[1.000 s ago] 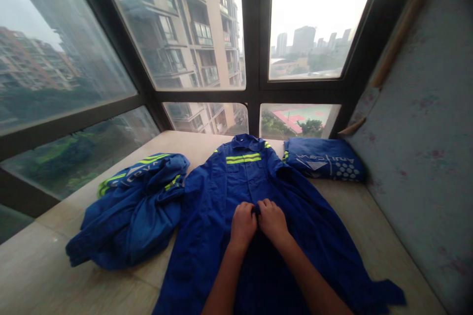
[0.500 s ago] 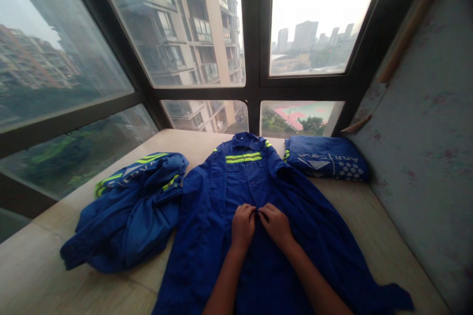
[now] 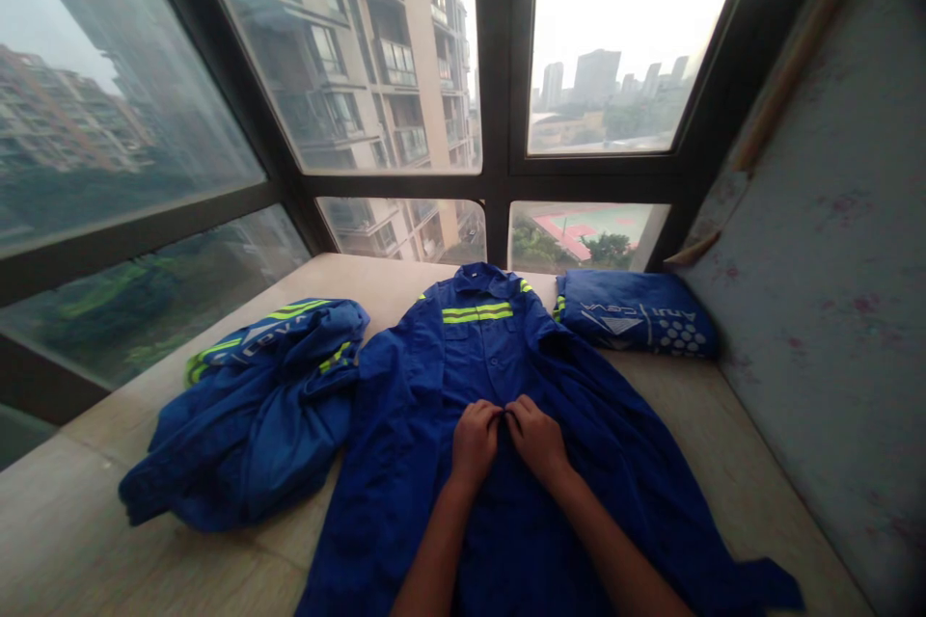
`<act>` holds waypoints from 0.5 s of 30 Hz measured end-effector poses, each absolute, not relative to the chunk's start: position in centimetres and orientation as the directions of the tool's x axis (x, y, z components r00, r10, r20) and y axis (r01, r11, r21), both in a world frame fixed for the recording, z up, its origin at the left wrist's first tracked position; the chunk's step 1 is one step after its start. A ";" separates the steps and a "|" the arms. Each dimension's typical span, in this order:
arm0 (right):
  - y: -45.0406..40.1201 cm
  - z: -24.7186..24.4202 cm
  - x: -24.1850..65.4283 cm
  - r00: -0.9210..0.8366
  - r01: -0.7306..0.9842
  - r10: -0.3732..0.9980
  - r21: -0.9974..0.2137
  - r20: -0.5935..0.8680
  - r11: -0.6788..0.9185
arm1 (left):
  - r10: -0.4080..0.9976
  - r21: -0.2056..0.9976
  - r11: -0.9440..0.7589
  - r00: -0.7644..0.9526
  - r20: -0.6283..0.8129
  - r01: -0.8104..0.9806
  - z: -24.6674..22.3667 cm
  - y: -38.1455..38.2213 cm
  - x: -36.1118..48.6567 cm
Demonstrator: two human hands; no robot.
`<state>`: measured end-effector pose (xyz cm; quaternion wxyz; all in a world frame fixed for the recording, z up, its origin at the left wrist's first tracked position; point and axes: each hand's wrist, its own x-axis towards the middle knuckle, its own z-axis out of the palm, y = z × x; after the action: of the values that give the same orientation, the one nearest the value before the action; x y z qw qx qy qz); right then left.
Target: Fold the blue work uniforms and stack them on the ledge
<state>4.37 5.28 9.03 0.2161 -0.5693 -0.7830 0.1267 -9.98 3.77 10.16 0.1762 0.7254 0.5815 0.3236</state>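
Jacket (image 3: pixel 470 366), one, blue: laid front up on the surface (image 3: pixel 58 521), collar (image 3: pixel 483 278) toward the window, yellow-green bands (image 3: pixel 476 312) across the chest.

Left hand (image 3: pixel 476 448): fingers bent, tips clamped on the jacket's front edge, below a visible button (image 3: pixel 495 362).

Right hand (image 3: pixel 539 442): likewise, tips clamped on the same edge, very near the left's. Whether a button lies between the tips: cannot tell.

Change over the last second: slight. The knuckles, more bunched at first, now leave the tips meeting in a finer pinch; place on the front the same, jacket no further along or turned. Judged meaning: close work at one spot, no sign of it being finished.

Crumpled garment (image 3: pixel 253 443), blue: beside the jacket, left.

Folded garment (image 3: pixel 629 299), blue, white lettering: right, by the wall.
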 end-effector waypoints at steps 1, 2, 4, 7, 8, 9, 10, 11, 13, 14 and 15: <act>5.3 9.0 4.4 -0.244 0.837 0.950 -0.452 0.196 0.308 | 0.958 0.635 -0.262 0.114 0.265 0.727 10.2 3.8 -10.0; 5.3 8.9 4.4 -0.227 0.838 0.954 -0.459 0.198 0.295 | 0.958 0.637 -0.260 0.111 0.265 0.726 10.1 3.7 -10.0; 5.3 8.8 4.4 -0.196 0.841 0.960 -0.470 0.200 0.269 | 0.958 0.638 -0.255 0.102 0.267 0.726 10.1 3.6 -10.0; 5.3 8.7 4.3 -0.178 0.849 0.963 -0.463 0.200 0.253 | 0.958 0.637 -0.254 0.099 0.269 0.728 10.0 3.5 -10.0; 5.2 8.7 4.3 -0.179 0.852 0.964 -0.458 0.199 0.253 | 0.958 0.636 -0.255 0.100 0.269 0.728 10.0 3.4 -10.0; 5.2 8.8 4.3 -0.184 0.854 0.963 -0.454 0.196 0.255 | 0.958 0.636 -0.255 0.100 0.269 0.728 10.0 3.4 -10.1; 5.2 8.8 4.3 -0.190 0.853 0.963 -0.453 0.192 0.259 | 0.958 0.637 -0.255 0.101 0.269 0.728 9.9 3.4 -10.1; 5.2 8.8 4.3 -0.198 0.851 0.962 -0.455 0.188 0.263 | 0.958 0.638 -0.255 0.101 0.268 0.727 9.9 3.4 -10.1; 5.2 8.9 4.3 -0.199 0.841 0.963 -0.473 0.182 0.263 | 0.959 0.641 -0.253 0.100 0.265 0.725 10.0 3.5 -10.2; 5.3 9.0 4.4 -0.186 0.834 0.965 -0.490 0.183 0.254 | 0.959 0.643 -0.254 0.102 0.264 0.723 10.0 3.5 -10.2; 5.4 9.0 4.4 -0.166 0.827 0.968 -0.509 0.188 0.240 | 0.959 0.645 -0.256 0.106 0.262 0.720 10.0 3.5 -10.2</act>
<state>4.37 5.36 9.04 0.2419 -0.5987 -0.7494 0.1462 -10.23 3.45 10.03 0.1821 0.7210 0.5822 0.3286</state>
